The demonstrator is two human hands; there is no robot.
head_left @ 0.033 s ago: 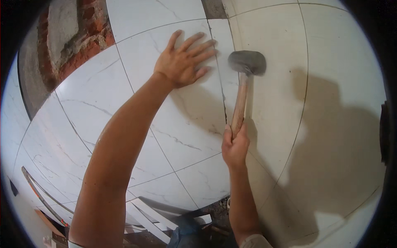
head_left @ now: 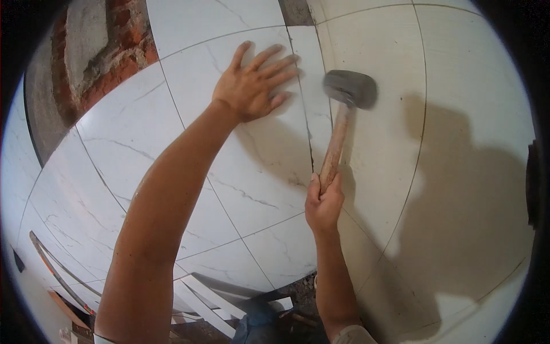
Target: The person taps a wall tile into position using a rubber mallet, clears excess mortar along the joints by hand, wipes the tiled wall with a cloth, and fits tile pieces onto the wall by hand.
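My left hand (head_left: 252, 83) lies with fingers spread on a large white grey-veined tile (head_left: 189, 57), its fingertips near a narrow white strip (head_left: 313, 74) at the tile's right. My right hand (head_left: 323, 203) grips the wooden handle (head_left: 335, 146) of a mallet with a dark, slightly blurred head (head_left: 349, 88). That head is over the joint between the strip and the cream tiled surface (head_left: 389, 155) on the right; I cannot tell whether it touches.
Rough red brick and grey cement (head_left: 91, 63) show at upper left. Loose white cut strips (head_left: 209, 301) and dark rubble (head_left: 298, 292) lie along the lower edge. A long curved-looking bar (head_left: 54, 266) is at lower left. My shadow falls across the cream tiles.
The mallet head has shifted slightly to the right, away from my left hand, with a small tilt of the handle. My left hand stays in place.
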